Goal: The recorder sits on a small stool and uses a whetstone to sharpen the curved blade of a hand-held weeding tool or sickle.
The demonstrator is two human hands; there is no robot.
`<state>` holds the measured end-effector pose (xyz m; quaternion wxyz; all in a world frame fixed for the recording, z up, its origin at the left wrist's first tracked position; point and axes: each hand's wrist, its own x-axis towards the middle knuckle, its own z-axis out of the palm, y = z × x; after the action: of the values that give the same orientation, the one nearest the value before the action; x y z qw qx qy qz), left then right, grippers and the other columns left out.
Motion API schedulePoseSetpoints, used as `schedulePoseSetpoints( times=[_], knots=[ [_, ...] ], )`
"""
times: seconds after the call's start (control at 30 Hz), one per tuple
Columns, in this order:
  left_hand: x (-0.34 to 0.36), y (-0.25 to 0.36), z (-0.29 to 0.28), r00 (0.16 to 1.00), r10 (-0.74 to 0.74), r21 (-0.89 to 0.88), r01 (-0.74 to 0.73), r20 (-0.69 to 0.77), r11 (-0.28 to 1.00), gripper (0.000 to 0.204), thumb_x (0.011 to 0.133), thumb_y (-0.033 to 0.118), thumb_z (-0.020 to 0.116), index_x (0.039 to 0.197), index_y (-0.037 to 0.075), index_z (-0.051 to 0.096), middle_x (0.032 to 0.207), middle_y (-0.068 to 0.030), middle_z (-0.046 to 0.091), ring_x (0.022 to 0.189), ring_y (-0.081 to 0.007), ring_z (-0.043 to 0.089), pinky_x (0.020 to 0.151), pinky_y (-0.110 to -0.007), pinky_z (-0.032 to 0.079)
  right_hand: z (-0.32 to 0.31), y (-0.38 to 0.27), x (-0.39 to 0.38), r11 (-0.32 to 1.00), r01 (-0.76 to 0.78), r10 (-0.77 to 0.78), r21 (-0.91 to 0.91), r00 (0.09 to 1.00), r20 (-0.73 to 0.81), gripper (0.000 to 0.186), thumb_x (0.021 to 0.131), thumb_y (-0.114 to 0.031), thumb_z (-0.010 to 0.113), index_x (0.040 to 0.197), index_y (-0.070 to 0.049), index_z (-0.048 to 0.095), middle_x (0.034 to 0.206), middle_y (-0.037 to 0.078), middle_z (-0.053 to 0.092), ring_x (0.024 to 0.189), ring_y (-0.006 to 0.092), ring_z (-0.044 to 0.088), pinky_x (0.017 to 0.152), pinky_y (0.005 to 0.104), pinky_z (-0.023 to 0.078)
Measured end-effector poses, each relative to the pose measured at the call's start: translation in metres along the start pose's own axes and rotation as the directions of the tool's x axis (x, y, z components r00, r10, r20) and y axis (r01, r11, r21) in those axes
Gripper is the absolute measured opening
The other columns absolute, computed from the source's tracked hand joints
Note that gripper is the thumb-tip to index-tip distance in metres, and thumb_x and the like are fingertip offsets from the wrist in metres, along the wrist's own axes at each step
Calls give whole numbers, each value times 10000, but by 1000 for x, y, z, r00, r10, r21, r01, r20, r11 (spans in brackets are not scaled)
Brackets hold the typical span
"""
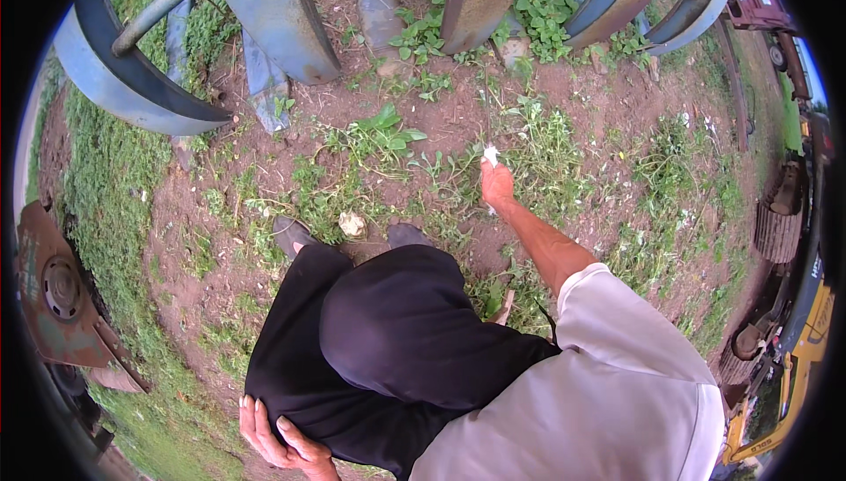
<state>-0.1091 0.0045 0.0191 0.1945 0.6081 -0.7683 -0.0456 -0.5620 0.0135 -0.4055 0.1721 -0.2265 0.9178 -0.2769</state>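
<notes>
My right hand (498,185) reaches forward low over the weeds, its fingers closed. A small white piece (491,156) sticks out past the fingertips, and a smaller white bit shows below the hand. What the white piece is made of, I cannot make out. A thin dark line seems to run ahead of it over the soil, too fine to tell. Lower left, my left hand (280,439) lies with fingers a little apart on the black trousers (388,322), holding nothing. Low green weeds (542,146) grow around the right hand.
A pale lump (352,224) lies on the soil between my dark shoes. Curved blue and rusty metal blades (485,0) stand across the far side. On the left is a rusty metal part (66,287); on the right, a yellow machine (802,366) and tracks (779,216).
</notes>
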Motion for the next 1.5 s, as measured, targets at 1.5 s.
schedulePoseSetpoints(
  times=[1.5],
  knots=[
    [-9, -7, -1, 999, -27, -4, 27, 21, 1000, 389, 966, 211, 481, 1200, -82, 584, 1295, -240, 548, 1206, -380, 504, 1057, -495, 349, -29, 23, -64, 989, 73, -89, 125, 988, 128, 455, 953, -427, 553, 856, 17, 573, 589, 102, 492, 563, 212, 538, 549, 406, 426]
  ],
)
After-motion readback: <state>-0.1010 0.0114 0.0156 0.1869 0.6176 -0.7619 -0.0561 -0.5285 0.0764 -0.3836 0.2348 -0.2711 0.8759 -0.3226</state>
